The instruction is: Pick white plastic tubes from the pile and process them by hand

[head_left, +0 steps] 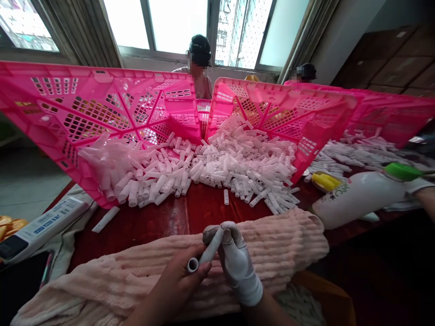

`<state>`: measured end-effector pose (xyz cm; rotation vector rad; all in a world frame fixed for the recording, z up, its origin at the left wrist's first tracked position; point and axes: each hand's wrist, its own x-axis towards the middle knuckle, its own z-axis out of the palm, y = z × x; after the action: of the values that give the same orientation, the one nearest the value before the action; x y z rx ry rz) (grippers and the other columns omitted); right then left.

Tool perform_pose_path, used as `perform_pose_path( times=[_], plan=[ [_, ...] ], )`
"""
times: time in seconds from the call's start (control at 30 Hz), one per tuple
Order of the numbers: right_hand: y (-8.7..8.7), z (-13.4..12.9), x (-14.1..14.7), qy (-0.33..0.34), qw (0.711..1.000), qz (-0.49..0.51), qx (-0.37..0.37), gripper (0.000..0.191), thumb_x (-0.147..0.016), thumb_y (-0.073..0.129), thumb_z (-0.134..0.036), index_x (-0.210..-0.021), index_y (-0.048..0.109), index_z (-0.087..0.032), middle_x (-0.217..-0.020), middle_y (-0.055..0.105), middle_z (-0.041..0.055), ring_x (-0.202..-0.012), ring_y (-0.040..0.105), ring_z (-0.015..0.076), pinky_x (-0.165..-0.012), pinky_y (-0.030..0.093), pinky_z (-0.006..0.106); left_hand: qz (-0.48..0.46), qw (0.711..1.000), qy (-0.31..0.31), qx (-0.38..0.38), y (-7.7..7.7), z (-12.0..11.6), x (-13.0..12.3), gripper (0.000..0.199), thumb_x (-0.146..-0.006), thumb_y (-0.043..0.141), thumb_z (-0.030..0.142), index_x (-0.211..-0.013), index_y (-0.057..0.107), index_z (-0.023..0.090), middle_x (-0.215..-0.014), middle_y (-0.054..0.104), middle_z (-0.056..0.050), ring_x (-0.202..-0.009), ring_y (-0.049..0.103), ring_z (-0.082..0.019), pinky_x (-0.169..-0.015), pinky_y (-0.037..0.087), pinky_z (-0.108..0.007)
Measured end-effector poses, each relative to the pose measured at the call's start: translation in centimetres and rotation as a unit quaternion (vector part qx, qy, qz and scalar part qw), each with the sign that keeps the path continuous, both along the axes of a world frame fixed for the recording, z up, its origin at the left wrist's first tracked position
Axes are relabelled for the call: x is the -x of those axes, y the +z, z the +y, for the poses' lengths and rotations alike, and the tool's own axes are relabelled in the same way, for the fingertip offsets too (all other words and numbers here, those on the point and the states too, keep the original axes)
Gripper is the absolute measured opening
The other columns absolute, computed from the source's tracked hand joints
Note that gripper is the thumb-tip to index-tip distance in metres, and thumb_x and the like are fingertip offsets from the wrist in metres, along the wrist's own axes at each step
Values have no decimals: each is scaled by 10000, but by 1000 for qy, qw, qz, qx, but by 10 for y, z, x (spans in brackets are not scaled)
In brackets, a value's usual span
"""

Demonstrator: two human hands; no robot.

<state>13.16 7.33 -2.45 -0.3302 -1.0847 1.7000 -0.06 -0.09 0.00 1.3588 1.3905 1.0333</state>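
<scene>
Over a pink ribbed cloth [265, 246], my two hands meet at a small white tube [212, 246]. My left hand [185, 276] is closed round the tube's lower part; a second white tube [192, 265], open end towards me, also sits in its grip. My right hand [238, 267], in a white glove, has its fingers pinched at the tube's upper end. Beyond the cloth lies a big heap of white tubes [234, 158] against pink baskets [131, 106]. One loose tube [226, 197] stands out in front of the heap.
A white bottle with a green cap [360, 197] lies at the right beside a yellow object [325, 181]. Another person's gloved hand [419, 185] is at the right edge. A long white box [44, 226] lies left on the dark red table [136, 226]. Two people sit behind the baskets.
</scene>
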Motion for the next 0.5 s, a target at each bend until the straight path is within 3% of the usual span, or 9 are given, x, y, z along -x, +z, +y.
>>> perform_pose_path(
  times=[0.1, 0.23, 0.33, 0.5],
  plan=[
    [-1, -7, 3, 43, 998, -1, 36, 478, -995, 663, -608, -911, 582, -144, -924, 563, 83, -848, 565, 227, -760, 524, 275, -145, 988, 12, 53, -10, -2, -9, 354, -800, 614, 505, -857, 672, 160, -630, 593, 1, -566, 500, -122, -543, 391, -207],
    [4, -9, 0, 56, 997, 21, 45, 523, -964, 668, -660, -859, 544, -163, -838, 556, 62, -826, 560, 237, -811, 507, 329, -395, 911, -14, 119, -20, -5, -24, 430, -735, 672, 554, -815, 606, 136, -495, 468, 56, -378, 275, -37, -369, 202, -170],
    [2, -12, -5, 97, 994, -17, 41, 594, -964, 581, -751, -866, 607, -166, -834, 550, 81, -838, 562, 266, -791, 522, 352, -472, 873, -35, 117, -22, -6, -32, 398, -727, 709, 500, -715, 584, 123, -445, 441, 56, -359, 259, -23, -351, 186, -163],
    [0, -18, -15, 113, 991, 36, 67, 442, -985, 674, -627, -940, 657, -187, -865, 567, 66, -780, 580, 237, -749, 544, 302, -544, 824, -48, 149, -18, -6, -38, 407, -672, 767, 481, -772, 636, 109, -445, 490, 34, -351, 274, -22, -319, 188, -150]
  ],
)
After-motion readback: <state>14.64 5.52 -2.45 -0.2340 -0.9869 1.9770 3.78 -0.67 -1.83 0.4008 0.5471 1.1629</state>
